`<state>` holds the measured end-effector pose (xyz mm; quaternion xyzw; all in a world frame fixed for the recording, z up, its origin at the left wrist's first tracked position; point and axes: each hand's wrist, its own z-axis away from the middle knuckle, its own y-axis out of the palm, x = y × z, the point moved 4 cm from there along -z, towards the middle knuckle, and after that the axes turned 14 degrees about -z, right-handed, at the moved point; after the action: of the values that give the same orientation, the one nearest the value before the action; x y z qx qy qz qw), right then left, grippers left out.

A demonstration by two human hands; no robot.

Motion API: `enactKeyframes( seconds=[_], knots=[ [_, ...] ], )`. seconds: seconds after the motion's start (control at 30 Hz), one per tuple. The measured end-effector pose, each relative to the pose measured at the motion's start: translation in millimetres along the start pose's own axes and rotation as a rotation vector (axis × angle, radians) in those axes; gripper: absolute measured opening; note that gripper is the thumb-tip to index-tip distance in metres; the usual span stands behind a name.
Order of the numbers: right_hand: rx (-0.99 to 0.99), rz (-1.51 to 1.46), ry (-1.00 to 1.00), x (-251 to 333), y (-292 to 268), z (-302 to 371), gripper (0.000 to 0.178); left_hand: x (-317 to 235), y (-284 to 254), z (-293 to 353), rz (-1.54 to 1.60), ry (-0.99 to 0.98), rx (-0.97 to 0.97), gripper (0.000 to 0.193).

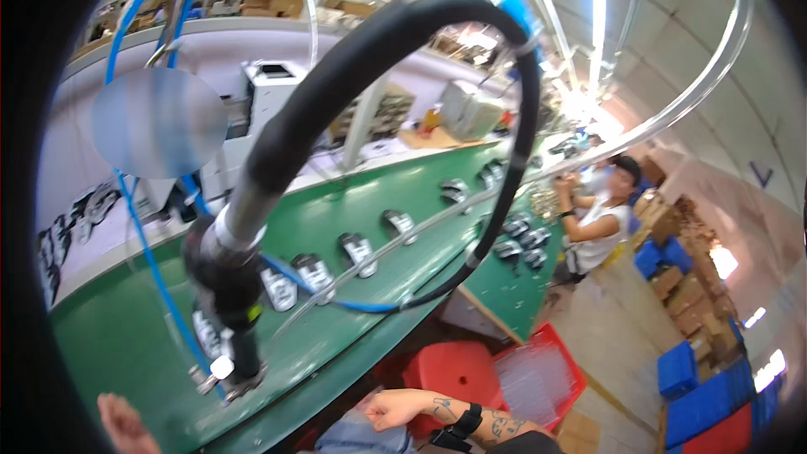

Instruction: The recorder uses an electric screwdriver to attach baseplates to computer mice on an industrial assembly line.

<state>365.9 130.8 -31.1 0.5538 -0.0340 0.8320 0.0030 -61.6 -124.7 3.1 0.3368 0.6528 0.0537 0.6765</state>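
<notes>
At the lower left edge my left hand point(126, 426) is raised beside the green conveyor belt point(109, 328); it is blurred and cut off, so its fingers cannot be read. My right hand point(389, 409) is curled into a loose fist above a blue-jeaned leg point(357, 435), with nothing seen in it. A dark band circles that wrist. Between the hands and the belt hangs a black power tool point(231, 303), its tip pointing down, fed by a thick black hose point(336, 76). Several black-and-white curved parts point(357, 254) lie in a row along the belt, one partly behind the tool.
Blue air lines point(147, 244) hang at the left. Beside the belt are a red stool point(454, 378) and a red crate point(576, 370) with clear plastic. A co-worker point(597, 227) stands by a green side table point(504, 298) holding more parts. Blue bins point(677, 370) and cartons line the right.
</notes>
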Motion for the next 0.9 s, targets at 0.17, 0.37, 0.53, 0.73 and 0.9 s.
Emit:
enactKeyframes(
  seconds=[0.17,0.37,0.53,0.73,0.9],
  knots=[
    [0.288,0.306,0.446,-97,56,-22,0.031,56,137,54,-1.392,0.37,0.539,0.032],
    [-0.035,0.477,0.379,-91,61,-46,0.031,75,158,78,-1.583,0.518,0.582,0.059],
    [-0.172,0.428,0.248,-81,75,-46,0.033,73,148,49,-1.849,0.631,0.794,0.057],
    [-0.275,0.304,0.133,-100,64,-29,0.03,62,131,48,-2.029,0.369,0.838,0.061],
    [-0.309,0.19,0.12,-117,62,-24,0.025,66,128,61,-1.992,0.399,0.93,0.064]
  ],
)
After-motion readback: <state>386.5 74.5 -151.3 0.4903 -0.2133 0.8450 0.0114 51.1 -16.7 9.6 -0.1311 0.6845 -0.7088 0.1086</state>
